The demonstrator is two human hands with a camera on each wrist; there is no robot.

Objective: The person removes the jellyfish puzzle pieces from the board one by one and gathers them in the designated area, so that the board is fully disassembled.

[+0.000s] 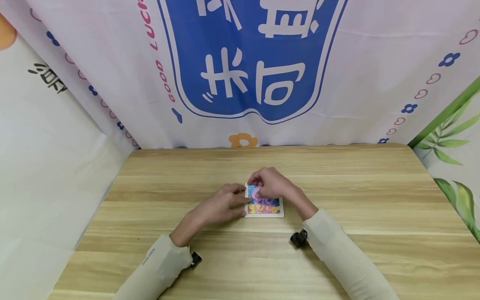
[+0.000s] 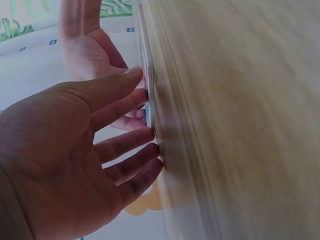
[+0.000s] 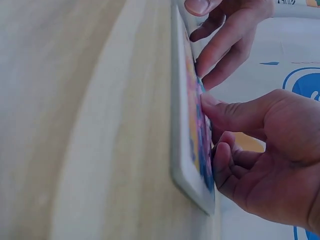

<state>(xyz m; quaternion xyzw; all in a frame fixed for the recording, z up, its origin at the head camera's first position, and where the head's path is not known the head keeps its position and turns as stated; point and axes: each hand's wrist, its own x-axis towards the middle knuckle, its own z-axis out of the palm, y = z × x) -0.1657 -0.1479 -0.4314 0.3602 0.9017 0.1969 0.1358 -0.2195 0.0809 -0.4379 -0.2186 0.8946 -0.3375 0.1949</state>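
A thin, square, white-bordered board with a colourful picture (image 1: 264, 208) lies flat on the light wood-grain worktop (image 1: 225, 258). The left hand (image 1: 225, 205) is at the board's left edge, its fingers spread apart and fairly straight; the index finger reaches over the border, and the thumb tip is by the lower part of that edge. The right hand (image 1: 275, 183) is over the board's upper part, its fingers bent and the thumb against the picture face, beside a pink-purple rounded figure (image 1: 256, 193). Whether those fingers are clamped on a loose piece or only press the surface I cannot tell, since the hand covers the spot.

Beyond the board hangs a white cloth with a blue panel (image 1: 243, 106).

The likeliest trouble, I judge, is the board sliding or turning: the left fingers only touch one side, so a sideways push from the right thumb could shift it. Pressing hard near the top border might tip the thin board, and if a loose piece is under the right fingers, a slack hold could let it skew or drop onto the picture.
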